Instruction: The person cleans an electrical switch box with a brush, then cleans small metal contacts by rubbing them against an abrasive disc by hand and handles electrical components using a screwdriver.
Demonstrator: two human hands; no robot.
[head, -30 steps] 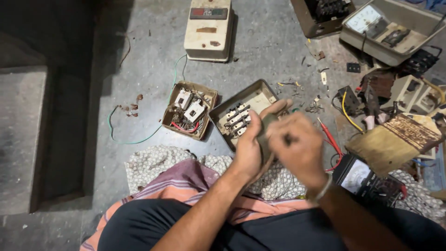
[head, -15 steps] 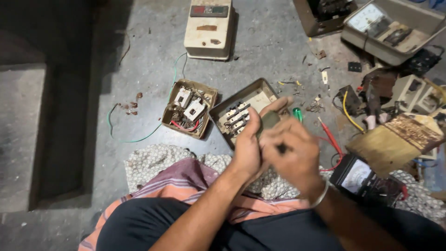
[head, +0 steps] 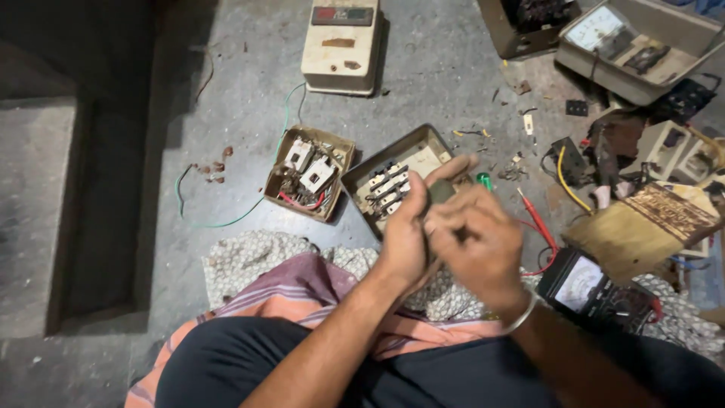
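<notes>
My left hand (head: 411, 227) cups a small dark grey part (head: 441, 190) in front of my chest. My right hand (head: 483, 245) is closed over the same part from the right, fingers curled; whatever it pinches is hidden. Just beyond my hands lies an open metal box (head: 423, 147) with white switch parts inside. A second open box (head: 310, 174) with white blocks and red wires lies to its left. A green-handled screwdriver (head: 483, 180) peeks out past my fingers.
A cream switch housing (head: 340, 45) stands at the far middle. A black multimeter (head: 596, 291) with red probes (head: 538, 219) lies at my right knee. Meter cases, wires and a wooden block (head: 642, 227) crowd the right. A green wire (head: 226, 219) loops left on the concrete floor.
My hands have shifted slightly while turning the small part; the right hand now covers more of it and the left fingers stretch upward. The boxes have not moved.
</notes>
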